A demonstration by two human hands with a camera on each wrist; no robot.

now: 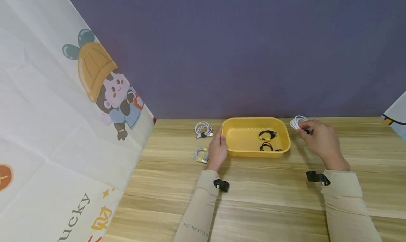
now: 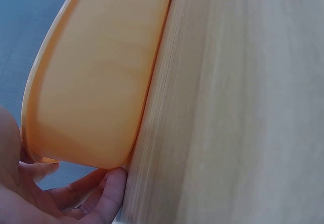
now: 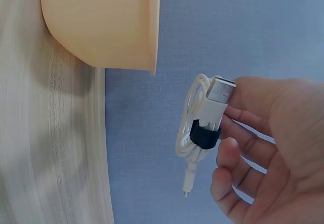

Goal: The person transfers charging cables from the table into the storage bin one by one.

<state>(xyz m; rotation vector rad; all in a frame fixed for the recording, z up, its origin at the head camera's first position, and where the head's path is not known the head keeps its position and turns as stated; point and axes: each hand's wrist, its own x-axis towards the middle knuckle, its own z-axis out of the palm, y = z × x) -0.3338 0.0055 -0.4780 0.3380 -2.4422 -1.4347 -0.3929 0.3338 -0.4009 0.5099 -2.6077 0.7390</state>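
Observation:
My right hand (image 1: 323, 141) pinches a coiled white USB cable (image 3: 195, 115) between thumb and fingers. A black strap (image 3: 205, 135) binds the coil, and its metal USB plug points up in the right wrist view. The cable is off the table, to the right of a yellow plastic bin (image 1: 253, 153). My left hand (image 1: 218, 152) holds the bin's left end, thumb at the rim and fingers against the outer wall. Inside the bin, toward its right side, lie a black cable with a yellow tie (image 1: 267, 135) and another black cable (image 1: 266, 146).
Left of the bin, a white cable with a black tie (image 1: 203, 129) and a grey-white cable with a yellow tie (image 1: 201, 155) lie on the wooden table (image 1: 269, 199). A dark blue backdrop (image 1: 238, 51) rises behind; a printed white sheet (image 1: 41, 94) stands at left.

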